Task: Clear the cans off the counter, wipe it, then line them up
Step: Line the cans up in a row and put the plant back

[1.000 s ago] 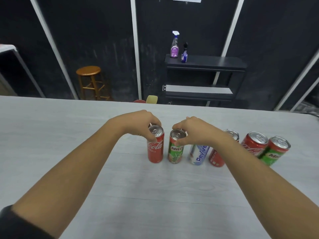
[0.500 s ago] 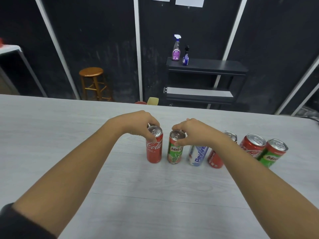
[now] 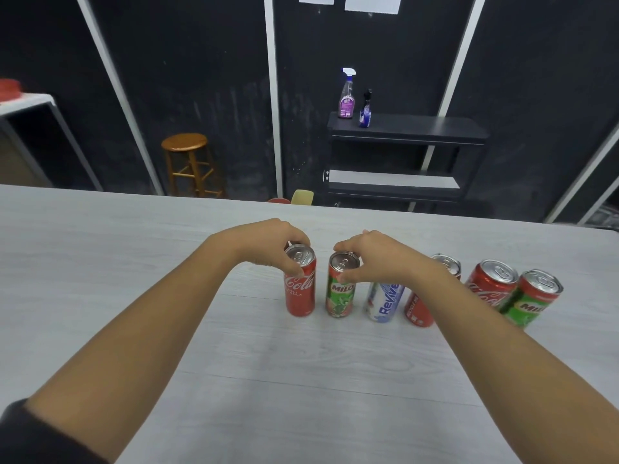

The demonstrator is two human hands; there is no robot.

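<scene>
Six cans stand upright in a row on the desk (image 3: 134, 296), roughly mid-depth, running from centre to the right.

Your left hand (image 3: 268, 242) is closed from above round the rim of the red cola can (image 3: 300, 286), thumb on the near side, fingers over the far edge. Your right hand (image 3: 371, 259) pinches the rim of the Milo can (image 3: 340, 289) the same way. Both grips are narrow, closed on the can tops only; both cans sit on the desk.

To the right: a white Revive can (image 3: 385, 301), a red can (image 3: 418, 309) partly hidden behind your right forearm, a second cola can (image 3: 490, 284), and a second Milo can (image 3: 532, 298). The last two look touching; the others are set apart.

Risks, as judged from here:
- Rim-only pinches give little control. A quick sideways nudge could tip these tall, slim cans.
- Your right forearm hangs just over the Revive can and the hidden red can. Drop the elbow and you may knock either, and toppling could run down the row.
- The two cans in hand are near each other; closing the gap carelessly could clack them together.

Against half a second ago: hands and cans hold the same places. Only the head view has tilted up slightly.
</scene>
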